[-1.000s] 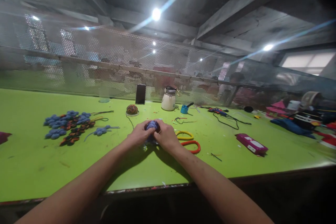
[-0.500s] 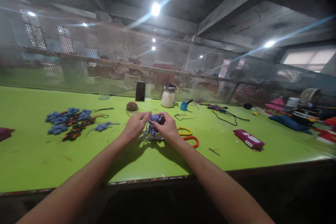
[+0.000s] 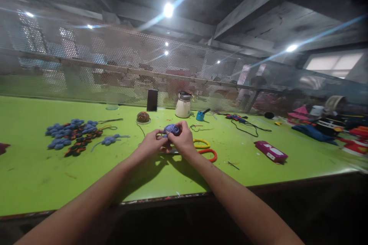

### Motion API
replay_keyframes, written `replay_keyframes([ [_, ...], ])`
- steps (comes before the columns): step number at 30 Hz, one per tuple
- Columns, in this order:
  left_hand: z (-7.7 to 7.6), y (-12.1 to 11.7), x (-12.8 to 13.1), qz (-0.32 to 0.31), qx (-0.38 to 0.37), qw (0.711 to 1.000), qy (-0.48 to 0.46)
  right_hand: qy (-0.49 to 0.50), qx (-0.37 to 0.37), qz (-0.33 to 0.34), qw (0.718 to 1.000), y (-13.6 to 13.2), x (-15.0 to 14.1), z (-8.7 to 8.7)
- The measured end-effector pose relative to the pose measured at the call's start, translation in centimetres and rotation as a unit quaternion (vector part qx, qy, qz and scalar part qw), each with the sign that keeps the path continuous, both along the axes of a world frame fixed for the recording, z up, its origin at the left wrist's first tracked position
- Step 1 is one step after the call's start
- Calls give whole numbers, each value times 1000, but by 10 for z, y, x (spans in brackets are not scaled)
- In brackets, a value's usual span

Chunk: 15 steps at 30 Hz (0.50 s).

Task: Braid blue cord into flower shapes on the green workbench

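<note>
A small purple-blue crocheted yarn piece is held between both hands above the table. My left hand pinches its left side, fingers closed. My right hand is closed round its right side, with the thumb across the front. Fingers hide the lower part of the piece. Under the hands lie scissors with one yellow and one orange handle loop, their blades partly covered. To the left are several blue crocheted flowers, black-and-orange crocheted pieces, and a separate blue flower with yarn tails.
Along the back of the green table stand a yarn ball, a phone, a cream jug and a blue pot. Rightward lie a corded tool and a magenta box. A perforated screen rises behind.
My left hand has turned and come in under the yarn piece, its fingers lower than before. The piece has tilted, and its hanging lower part is now hidden. The view has shifted slightly.
</note>
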<state>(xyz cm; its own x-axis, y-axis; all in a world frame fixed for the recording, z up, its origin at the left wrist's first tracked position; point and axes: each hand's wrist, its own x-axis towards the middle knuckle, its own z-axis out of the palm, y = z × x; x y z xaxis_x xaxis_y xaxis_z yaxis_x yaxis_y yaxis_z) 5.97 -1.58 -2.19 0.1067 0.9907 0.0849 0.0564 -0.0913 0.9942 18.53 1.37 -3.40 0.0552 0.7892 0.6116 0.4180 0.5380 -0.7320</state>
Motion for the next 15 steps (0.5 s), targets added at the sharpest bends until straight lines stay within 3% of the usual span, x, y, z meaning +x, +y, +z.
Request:
replay_keyframes([
  [4, 0, 4, -6, 43, 6, 999, -15, -1, -21, 19, 1000, -2, -1, 2],
  [7, 2, 8, -12, 74, 24, 997, 2, 94, -88, 75, 989, -1, 0, 7],
  [11, 2, 13, -18, 92, 57, 994, 19, 228, -178, 122, 949, 1, 3, 12],
  [15, -1, 20, -23, 111, 74, 990, 40, 253, -155, 167, 940, -2, 4, 13],
])
